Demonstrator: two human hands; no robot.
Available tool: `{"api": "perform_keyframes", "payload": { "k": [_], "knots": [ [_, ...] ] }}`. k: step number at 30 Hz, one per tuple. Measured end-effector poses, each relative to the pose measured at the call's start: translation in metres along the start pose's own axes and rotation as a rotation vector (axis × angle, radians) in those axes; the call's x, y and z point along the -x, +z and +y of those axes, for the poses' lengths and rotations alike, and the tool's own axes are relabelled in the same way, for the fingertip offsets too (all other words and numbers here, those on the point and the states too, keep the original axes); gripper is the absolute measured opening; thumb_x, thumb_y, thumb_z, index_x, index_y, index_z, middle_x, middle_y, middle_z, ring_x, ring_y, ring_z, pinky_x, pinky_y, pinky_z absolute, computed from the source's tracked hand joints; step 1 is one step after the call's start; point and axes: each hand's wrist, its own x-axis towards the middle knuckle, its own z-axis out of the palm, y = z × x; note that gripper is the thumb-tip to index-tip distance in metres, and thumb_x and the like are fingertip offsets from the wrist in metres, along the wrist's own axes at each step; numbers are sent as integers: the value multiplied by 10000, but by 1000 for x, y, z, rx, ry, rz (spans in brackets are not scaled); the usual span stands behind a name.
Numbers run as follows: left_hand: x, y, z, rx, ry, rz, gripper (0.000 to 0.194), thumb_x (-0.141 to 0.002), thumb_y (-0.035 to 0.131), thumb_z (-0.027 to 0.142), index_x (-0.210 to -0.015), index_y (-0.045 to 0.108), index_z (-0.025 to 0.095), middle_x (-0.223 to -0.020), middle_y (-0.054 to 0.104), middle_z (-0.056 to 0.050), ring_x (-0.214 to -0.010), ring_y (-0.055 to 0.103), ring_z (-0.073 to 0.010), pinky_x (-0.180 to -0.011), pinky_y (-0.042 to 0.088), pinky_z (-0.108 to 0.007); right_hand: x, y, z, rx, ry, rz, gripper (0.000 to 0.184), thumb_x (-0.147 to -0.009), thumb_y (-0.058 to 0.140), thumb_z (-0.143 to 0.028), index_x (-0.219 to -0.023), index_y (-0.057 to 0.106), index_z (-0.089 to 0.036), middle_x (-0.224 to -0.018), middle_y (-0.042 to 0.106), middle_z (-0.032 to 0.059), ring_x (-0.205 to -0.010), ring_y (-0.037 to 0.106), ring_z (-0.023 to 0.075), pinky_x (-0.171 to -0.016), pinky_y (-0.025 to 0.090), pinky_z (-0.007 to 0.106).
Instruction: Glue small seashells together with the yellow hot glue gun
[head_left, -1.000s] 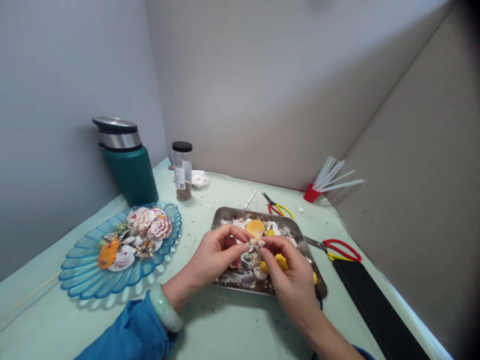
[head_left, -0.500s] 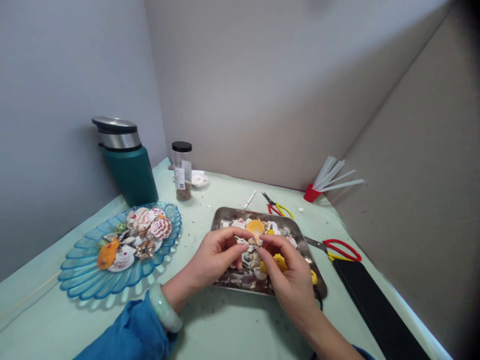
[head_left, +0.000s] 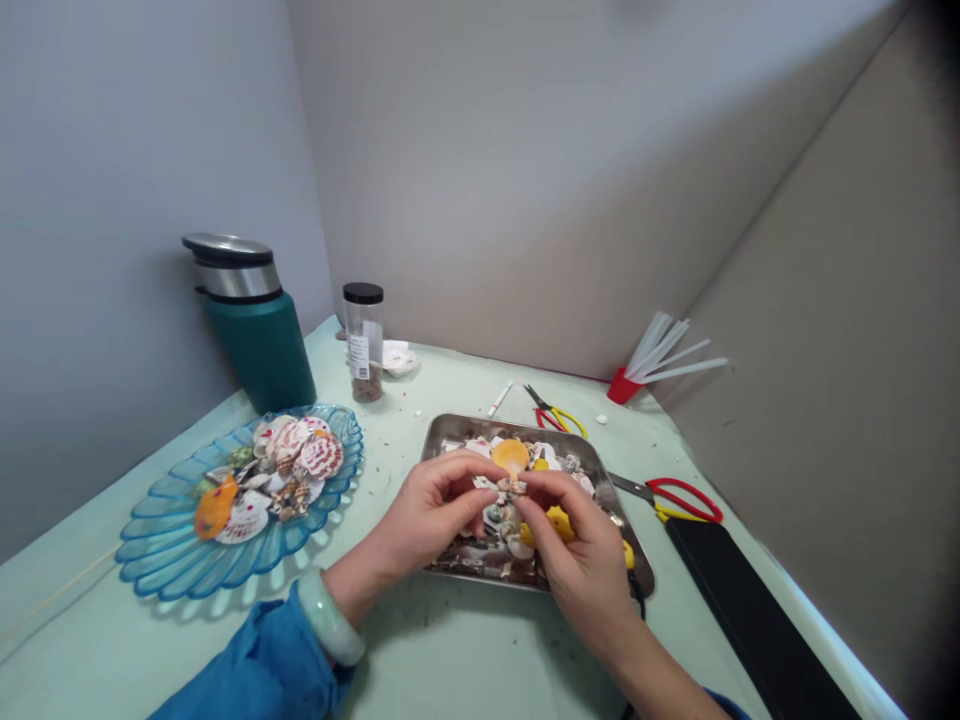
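Over a metal tray (head_left: 439, 440) of shells, my left hand (head_left: 439, 505) and my right hand (head_left: 574, 535) meet fingertip to fingertip. Between them they pinch a small cluster of seashells (head_left: 510, 487), partly covered by the fingers. Just behind it lies an orange scallop shell (head_left: 511, 456). A yellow tool (head_left: 559, 522), perhaps a glue gun, rests in the tray, mostly hidden by my right hand. A pale green bangle (head_left: 330, 615) circles my left wrist.
On the left, a blue glass plate (head_left: 161, 545) holds several shells, with a green bottle (head_left: 259, 345) and a clear jar (head_left: 364, 345) behind. Scissors (head_left: 679, 497) touch the tray's right side; smaller scissors (head_left: 553, 412) lie behind it. A red cup (head_left: 622, 387) holds glue sticks; a black slab (head_left: 750, 610) lies right.
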Motion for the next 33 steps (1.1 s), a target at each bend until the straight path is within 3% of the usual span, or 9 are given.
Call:
{"api": "perform_keyframes", "payload": {
  "k": [23,33],
  "knots": [
    [1,0,0,-59,4,-21,146,-859,575,230,-964,646,158,-1051,580,-60,-530,576,-56,-521,476,-214,-1,-1,0,7,-33,1,152,-869,584,-134,-967,633,-239,-918,669,12,-857,620,163,-764,476,270],
    [1,1,3,-114,-26,-18,248,-869,555,256,-1093,626,174,-1062,598,-74,-542,574,-64,-522,476,-213,1,0,-1,8,70,-21,131,-891,558,-206,-1004,623,-217,-882,654,26,-777,611,169,-714,490,293]
  ]
}}
